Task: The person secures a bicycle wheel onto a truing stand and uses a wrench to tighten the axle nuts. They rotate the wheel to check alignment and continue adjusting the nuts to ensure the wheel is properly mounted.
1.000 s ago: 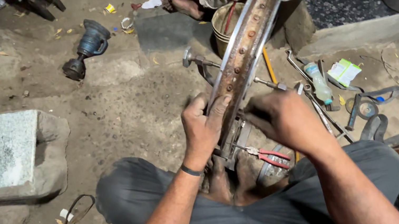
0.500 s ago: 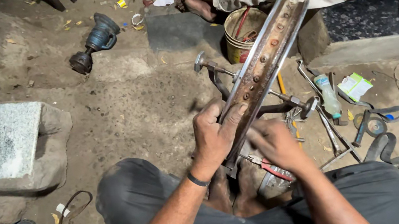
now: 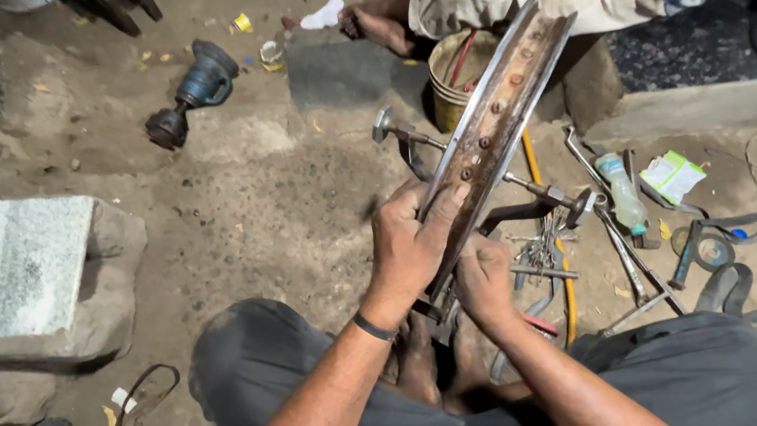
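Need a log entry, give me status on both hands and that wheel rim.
Left hand gripping wheel rim. Right hand at rim's lower end. Rim tilted, upright. Tools scattered beside.

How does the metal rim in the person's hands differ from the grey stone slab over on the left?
The metal rim is long, narrow and curved, with a row of holes; the stone slab is a broad, flat, speckled block. The rim stands tilted up off the dirt ground, gripped by the left hand with the right hand at its lower end; the slab lies flat, untouched. The rim looks shiny and rust-spotted, the slab dull grey. Both look hard and rigid.
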